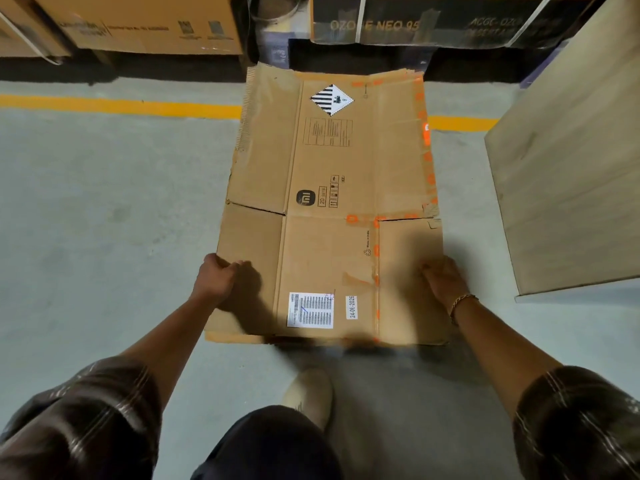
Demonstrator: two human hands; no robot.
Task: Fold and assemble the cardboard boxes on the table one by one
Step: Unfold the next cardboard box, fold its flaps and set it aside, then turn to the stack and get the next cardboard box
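A flattened brown cardboard box (pixel 329 202) is held out in front of me above the grey floor, its flaps spread flat. It bears a black-striped diamond label, a printed logo, a white barcode sticker and orange tape along the right side. My left hand (pixel 221 277) grips the near left flap at its edge, fingers curled over it. My right hand (pixel 445 280), with a gold bracelet at the wrist, holds the near right flap at its edge.
A light wooden table (pixel 571 174) stands at the right. Large cartons (pixel 138 26) and a dark printed carton (pixel 433 22) line the far wall. A yellow line (pixel 121 105) crosses the concrete floor. My shoe (pixel 308 393) is below the box.
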